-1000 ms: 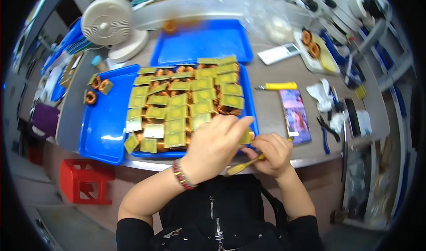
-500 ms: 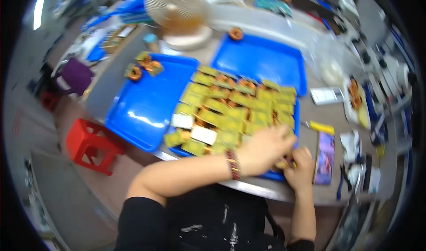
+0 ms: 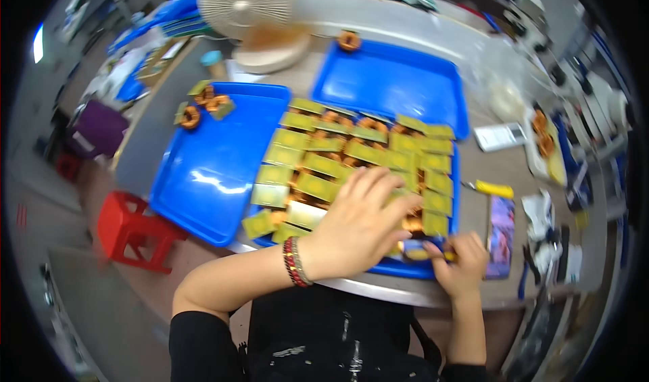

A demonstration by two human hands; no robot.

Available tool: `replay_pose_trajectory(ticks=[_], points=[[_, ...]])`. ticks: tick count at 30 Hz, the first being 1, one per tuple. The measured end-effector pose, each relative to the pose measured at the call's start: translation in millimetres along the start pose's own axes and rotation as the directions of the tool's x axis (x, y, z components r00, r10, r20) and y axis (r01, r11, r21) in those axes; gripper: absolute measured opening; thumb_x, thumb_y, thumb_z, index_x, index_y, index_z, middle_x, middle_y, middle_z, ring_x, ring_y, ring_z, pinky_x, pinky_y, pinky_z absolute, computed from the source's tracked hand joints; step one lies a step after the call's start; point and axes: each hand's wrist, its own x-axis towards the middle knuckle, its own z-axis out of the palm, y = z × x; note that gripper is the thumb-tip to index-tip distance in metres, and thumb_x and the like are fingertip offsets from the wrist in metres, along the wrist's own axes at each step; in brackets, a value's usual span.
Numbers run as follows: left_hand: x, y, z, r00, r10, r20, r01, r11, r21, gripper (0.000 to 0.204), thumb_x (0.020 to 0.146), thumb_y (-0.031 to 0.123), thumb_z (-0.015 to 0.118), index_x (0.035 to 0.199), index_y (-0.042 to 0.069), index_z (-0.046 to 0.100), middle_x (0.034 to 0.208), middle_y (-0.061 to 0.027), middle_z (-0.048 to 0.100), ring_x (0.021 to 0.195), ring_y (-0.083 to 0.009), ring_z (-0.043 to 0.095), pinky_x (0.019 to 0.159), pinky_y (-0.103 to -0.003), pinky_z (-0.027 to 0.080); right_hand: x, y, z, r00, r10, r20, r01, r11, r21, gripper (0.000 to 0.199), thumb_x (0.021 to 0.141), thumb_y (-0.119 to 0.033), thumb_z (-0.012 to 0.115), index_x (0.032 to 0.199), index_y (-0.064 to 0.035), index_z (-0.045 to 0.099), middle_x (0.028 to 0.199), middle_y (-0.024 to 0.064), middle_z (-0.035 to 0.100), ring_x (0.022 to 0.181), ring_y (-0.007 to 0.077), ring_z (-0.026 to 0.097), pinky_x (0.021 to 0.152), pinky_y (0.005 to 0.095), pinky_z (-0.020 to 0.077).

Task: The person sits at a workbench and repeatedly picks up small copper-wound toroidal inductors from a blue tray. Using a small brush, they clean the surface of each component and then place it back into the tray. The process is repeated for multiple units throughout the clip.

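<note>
My left hand (image 3: 365, 223) has its fingers spread over the near part of a blue tray (image 3: 455, 179) filled with copper coils (image 3: 414, 224) on square yellow-green boards (image 3: 367, 153). It wears a red beaded bracelet (image 3: 295, 261). My right hand (image 3: 464, 264) is closed at the tray's near right corner, thumb and fingers together around something small with a yellow part, whose kind I cannot make out. A blurred piece (image 3: 412, 250) lies between the two hands, partly hidden by my left thumb.
Two more blue trays (image 3: 209, 172) (image 3: 389, 78) stand left and behind, with a few coils at their rims. A white fan (image 3: 247, 7) is at the back. To the right are a yellow-handled tool (image 3: 493, 188), a purple phone-like object (image 3: 500, 236) and a white device (image 3: 499, 136). A red stool (image 3: 132, 230) stands left.
My left hand has moved left, away from my right hand, and its fingers have spread. My right hand stays near the tray corner, still closed. The view has shifted slightly.
</note>
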Motion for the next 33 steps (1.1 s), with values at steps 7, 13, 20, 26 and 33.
replay_pose_trajectory(ticks=[7, 13, 20, 26, 33], points=[[-29.9, -124.4, -69.7, 0.891, -0.291, -0.349, 0.38, 0.898, 0.221, 0.061, 0.066, 0.024, 0.073, 0.119, 0.01, 0.045, 0.12, -0.0211, 0.041, 0.116, -0.0369, 0.036, 0.099, -0.044, 0.03, -10.1, 1.3, 1.8, 0.999, -0.009, -0.036, 0.009, 1.0, 0.016, 0.035, 0.06, -0.024, 0.079, 0.063, -0.0055, 0.049, 0.061, 0.0083, 0.05, 0.056, 0.0272, 0.048, 0.048, 0.0349, 0.036], [-70.9, -245.6, -112.1, 0.799, -0.428, -0.423, 0.598, 0.637, 0.486, 0.066, 0.064, 0.031, 0.075, 0.12, 0.01, 0.047, 0.122, -0.0146, 0.045, 0.114, -0.0335, 0.04, 0.096, -0.042, 0.034, -16.0, 10.4, 5.3, 0.998, -0.015, -0.058, 0.018, 0.998, 0.052, 0.037, 0.06, -0.02, 0.078, 0.059, -0.0059, 0.044, 0.058, 0.0078, 0.045, 0.053, 0.0251, 0.043, 0.048, 0.0332, 0.0314], [-70.8, -290.1, -101.5, 0.777, -0.559, -0.289, 0.628, 0.659, 0.413, 0.048, 0.076, 0.019, 0.064, 0.12, 0.01, 0.047, 0.119, -0.0179, 0.047, 0.106, -0.0359, 0.048, 0.092, -0.042, 0.039, -14.7, 11.7, 2.7, 0.993, -0.093, -0.077, 0.097, 0.994, 0.046, 0.035, 0.069, -0.019, 0.073, 0.059, -0.0051, 0.042, 0.056, 0.0074, 0.043, 0.052, 0.0239, 0.039, 0.049, 0.0322, 0.0296], [-51.3, -215.8, -106.3, 0.556, -0.831, -0.028, 0.736, 0.476, 0.481, 0.062, 0.072, 0.041, 0.066, 0.122, 0.013, 0.044, 0.118, -0.0186, 0.046, 0.109, -0.0353, 0.046, 0.088, -0.043, 0.042, -21.3, 11.1, -12.1, 0.993, -0.045, -0.109, 0.044, 0.999, -0.01, 0.032, 0.066, -0.024, 0.074, 0.066, -0.0052, 0.048, 0.061, 0.0071, 0.047, 0.054, 0.0233, 0.043, 0.049, 0.0316, 0.0315], [-96.2, -226.7, -111.9, 0.863, -0.495, 0.102, 0.453, 0.847, 0.278, 0.057, 0.062, -0.004, 0.067, 0.113, 0.016, 0.05, 0.127, -0.0118, 0.039, 0.116, -0.0334, 0.038, 0.101, -0.04, 0.03, -34.9, -5.5, -17.7, 0.906, 0.424, -0.001, -0.355, 0.76, 0.545, 0.034, 0.077, -0.022, 0.064, 0.1, -0.0025, 0.048, 0.092, 0.0055, 0.044, 0.074, 0.0108, 0.039, 0.063, 0.0225, 0.0323]])
